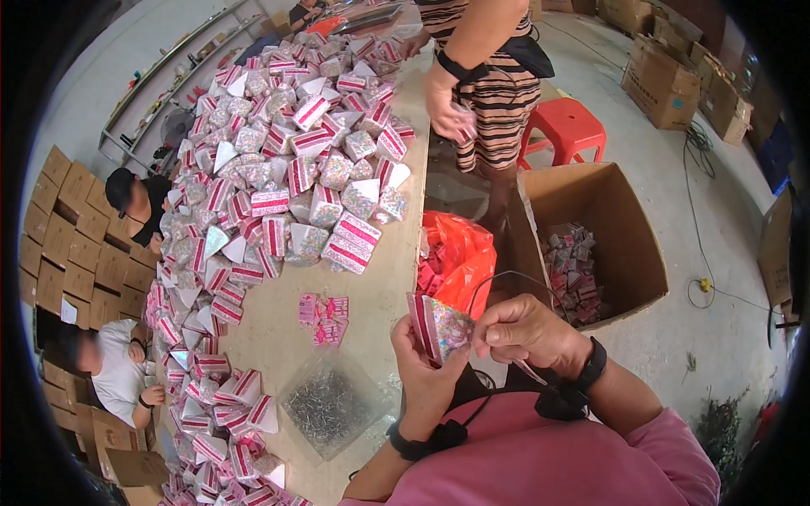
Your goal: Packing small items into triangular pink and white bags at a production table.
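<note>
My left hand (pixel 419 384) is closed around a cake-slice-shaped wedge (pixel 449 327) with a pink and white striped side and a sprinkle-covered face. It is held up in front of my chest. My right hand (pixel 540 336) is pinched beside the wedge's right edge; what lies between its fingertips is too small to make out. A narrow pale strip shows below that hand. On the table to the left, several small pink printed cards (pixel 324 318) lie near a clear square tray (pixel 297 396) full of small metal pieces.
A large pile of similar wedges (pixel 270 202) covers the table's left and far parts. On the right are a red plastic bag (pixel 460 253), a cardboard box (pixel 624 202) of small pink cards and a red stool (pixel 567 126). A co-worker (pixel 485 84) stands ahead; others sit left.
</note>
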